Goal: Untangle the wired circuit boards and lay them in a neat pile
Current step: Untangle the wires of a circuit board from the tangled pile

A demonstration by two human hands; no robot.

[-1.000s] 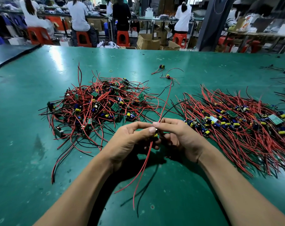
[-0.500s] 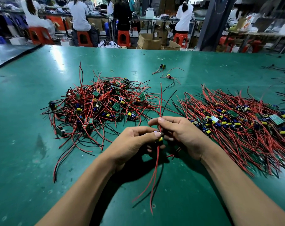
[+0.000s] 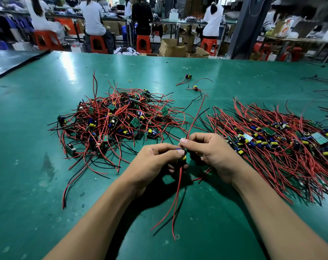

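table (image 3: 28, 166): green mat running from the near edge to the far side, and everything sits on it.
tangled heap (image 3: 118, 121): left of centre, a knot of small circuit boards with yellow and blue parts. Red and black wires stick out every way, and one long lead trails toward the near left.
rubber band (image 3: 129, 81): a small yellowish ring lying alone, just beyond the heap.
left hand (image 3: 159, 162): in the near centre, fingers curled, with thumb and forefinger clamped on one small board.
held board (image 3: 183, 158): lifted off the mat between the two hands, mostly hidden by fingertips. A yellow part peeks out below the left thumb.
hanging leads (image 3: 178, 194): red and black wires drop from the held board toward the near edge, their ends resting on the mat.
stray boards (image 3: 195, 88): two singles with short wires, far centre, well apart from both heaps.
red wire (image 3: 195, 117): it rises from the hands and arcs away to the far right.
right hand (image 3: 212, 152): touching the left at the fingertips, thumb and forefinger pinching that red wire just above the board.
neat pile (image 3: 272, 139): on the right, boards lined in a band, their wires combed out roughly parallel, far and near.
stools (image 3: 143, 43): orange, beyond the table, with seated people facing away.
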